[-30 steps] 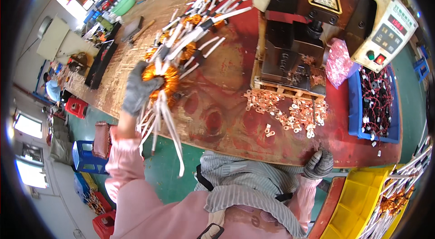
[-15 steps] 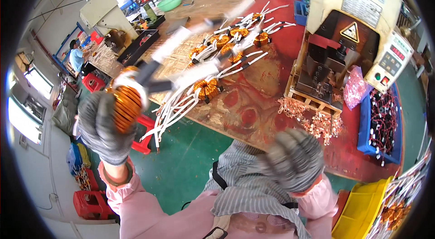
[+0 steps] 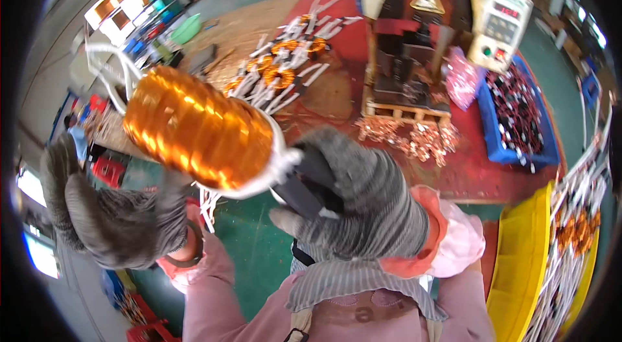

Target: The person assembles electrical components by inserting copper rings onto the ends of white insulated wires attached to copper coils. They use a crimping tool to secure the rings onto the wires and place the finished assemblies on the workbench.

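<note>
A large copper-wound coil hangs tilted in front of me, close to the camera, with white leads at its far left end. Gloved in grey stripes, my right hand is closed around the black-sleeved leads at the coil's near end. My left hand, in the same kind of glove, is below and left of the coil with its fingers apart. Its thumb side overlaps the coil's lower edge; whether it touches is unclear. More copper coils with white leads lie piled on the worktable.
A press machine with a control box stands on the table. Copper terminals lie before it, and a pink bag beside it. A blue bin holds dark wires. A yellow bin stands at right, near more coils.
The coil has come nearer and turned, its black-sleeved leads now toward my right hand. My right hand has risen and gripped them; my left hand has let go and lowered. The view has shifted right.
</note>
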A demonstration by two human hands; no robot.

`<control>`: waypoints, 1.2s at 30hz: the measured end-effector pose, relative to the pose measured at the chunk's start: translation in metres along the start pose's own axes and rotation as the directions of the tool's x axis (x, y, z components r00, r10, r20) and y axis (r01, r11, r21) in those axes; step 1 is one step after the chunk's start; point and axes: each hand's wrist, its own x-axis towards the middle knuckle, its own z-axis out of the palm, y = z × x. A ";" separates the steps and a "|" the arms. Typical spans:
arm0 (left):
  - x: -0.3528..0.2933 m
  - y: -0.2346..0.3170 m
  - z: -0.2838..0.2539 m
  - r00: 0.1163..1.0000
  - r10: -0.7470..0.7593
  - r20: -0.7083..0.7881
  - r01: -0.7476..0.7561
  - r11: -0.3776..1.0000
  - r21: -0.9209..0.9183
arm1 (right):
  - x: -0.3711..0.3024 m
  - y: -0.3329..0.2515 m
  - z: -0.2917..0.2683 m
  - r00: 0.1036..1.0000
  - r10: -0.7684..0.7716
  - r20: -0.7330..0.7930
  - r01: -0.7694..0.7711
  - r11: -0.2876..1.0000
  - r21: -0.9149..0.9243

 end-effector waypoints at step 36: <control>-0.273 0.096 0.133 -0.021 -0.295 0.955 0.483 -0.840 -0.249 | -0.104 0.220 -0.053 0.956 -0.041 0.291 0.034 0.999 0.031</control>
